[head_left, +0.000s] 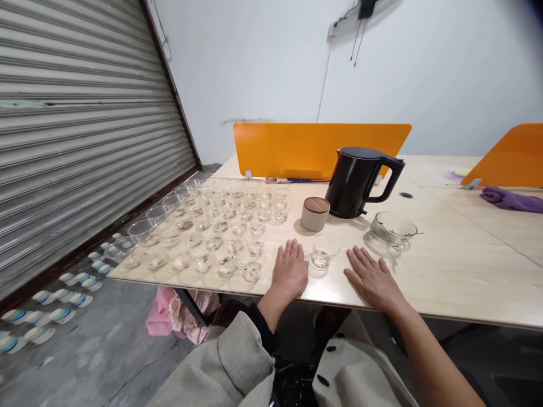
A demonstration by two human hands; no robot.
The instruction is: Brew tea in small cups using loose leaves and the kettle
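My left hand (pixel 291 269) lies flat near the table's front edge, palm down, holding nothing. My right hand (pixel 373 278) rests palm down too, fingers stretched toward the left. Between the two hands stands a clear plastic cup (pixel 321 257) with a little dark matter at its bottom. Behind that cup is a pale round canister (pixel 315 215) with a wooden lid. A black electric kettle (pixel 354 182) stands farther back, its handle to the right. Beyond my right hand sits a ribbed glass cup (pixel 392 227) on a clear saucer, with what looks like a spoon handle sticking out.
Many clear cups (pixel 221 227) in rows cover the table's left side, each with dark bits inside. Orange dividers (pixel 292 148) stand at the back. A purple cloth (pixel 511 199) lies far right. Several lidded tubs (pixel 63 315) stand on the floor by the rolling shutter (pixel 85 113).
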